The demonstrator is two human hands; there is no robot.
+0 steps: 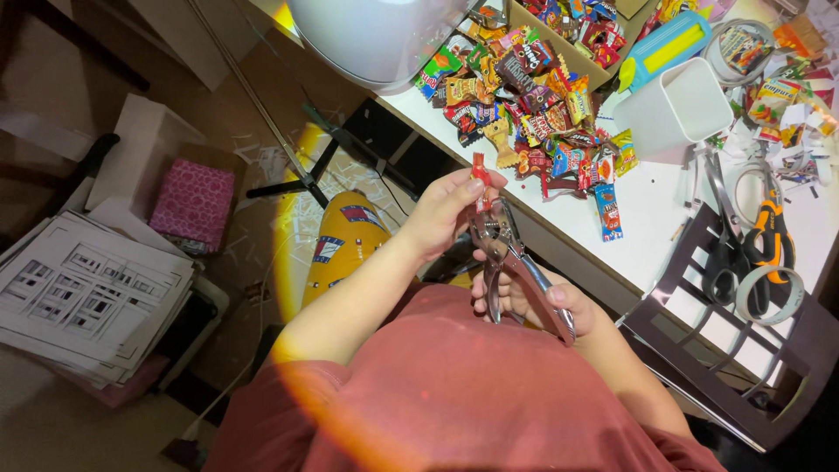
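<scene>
We're pinching a red candy wrapper [479,170] in the left hand [446,210], frame centre, feeding it into the punch pliers [511,262]. Right hand [537,301] is gripping the plier handles. Candy pile [533,105] is sitting upper right on the white table [651,205].

Left hand [446,210] pinches a red candy wrapper [480,175] in a metal punch [516,267] gripped by right hand [533,301].
</scene>
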